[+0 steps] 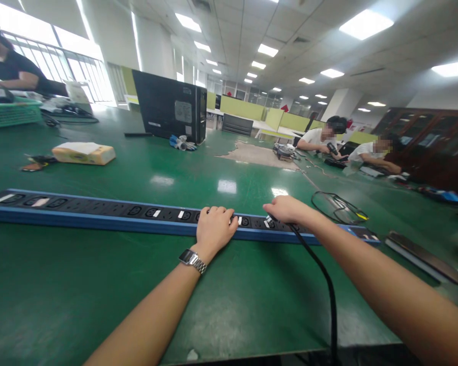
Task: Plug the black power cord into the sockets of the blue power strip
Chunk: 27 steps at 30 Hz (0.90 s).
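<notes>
A long black and blue power strip [99, 211] lies across the green table [99, 295]. My left hand [213, 227], with a metal watch on the wrist, rests on top of the strip with fingers curled over it. My right hand [286, 209] is closed on a plug at the end of a black cable [324, 284], right at a socket of the strip. The cable runs back toward me and off the table's near edge.
A coil of thin wire [338, 206] and a flat dark bar [423, 256] lie to the right. A tissue box [84, 152] and a computer case [171, 107] stand further back. Three other people sit at the table's far parts.
</notes>
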Available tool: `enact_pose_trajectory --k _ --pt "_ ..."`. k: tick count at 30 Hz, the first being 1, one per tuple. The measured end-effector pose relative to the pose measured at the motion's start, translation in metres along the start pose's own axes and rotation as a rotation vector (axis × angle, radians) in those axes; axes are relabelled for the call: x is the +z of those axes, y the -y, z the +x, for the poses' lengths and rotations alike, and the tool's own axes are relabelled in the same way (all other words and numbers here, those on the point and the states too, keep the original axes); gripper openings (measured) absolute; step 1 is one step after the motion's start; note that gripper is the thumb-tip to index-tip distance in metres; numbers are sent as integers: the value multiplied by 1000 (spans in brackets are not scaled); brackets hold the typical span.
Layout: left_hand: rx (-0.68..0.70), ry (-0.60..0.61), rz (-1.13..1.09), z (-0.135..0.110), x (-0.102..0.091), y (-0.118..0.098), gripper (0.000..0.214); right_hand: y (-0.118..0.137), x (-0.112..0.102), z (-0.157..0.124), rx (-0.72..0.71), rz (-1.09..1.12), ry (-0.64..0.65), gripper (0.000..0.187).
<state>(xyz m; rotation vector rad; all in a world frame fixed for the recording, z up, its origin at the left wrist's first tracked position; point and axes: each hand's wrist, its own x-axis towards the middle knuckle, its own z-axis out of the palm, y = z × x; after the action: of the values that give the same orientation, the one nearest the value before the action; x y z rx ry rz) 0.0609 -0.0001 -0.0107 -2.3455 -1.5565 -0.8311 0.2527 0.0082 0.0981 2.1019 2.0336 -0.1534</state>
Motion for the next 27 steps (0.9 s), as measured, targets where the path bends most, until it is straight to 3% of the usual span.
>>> enact_pose_trajectory --k 5,15,27 --pt "-14 8 -20 -1 -1 -1 32 22 25 25 38 -31 81 54" --pt "-12 2 -27 -1 2 1 33 47 21 27 92 -140 77 39" --pt "-33 50 -23 0 -2 -2 34 50 20 35 164 -10 107 35"
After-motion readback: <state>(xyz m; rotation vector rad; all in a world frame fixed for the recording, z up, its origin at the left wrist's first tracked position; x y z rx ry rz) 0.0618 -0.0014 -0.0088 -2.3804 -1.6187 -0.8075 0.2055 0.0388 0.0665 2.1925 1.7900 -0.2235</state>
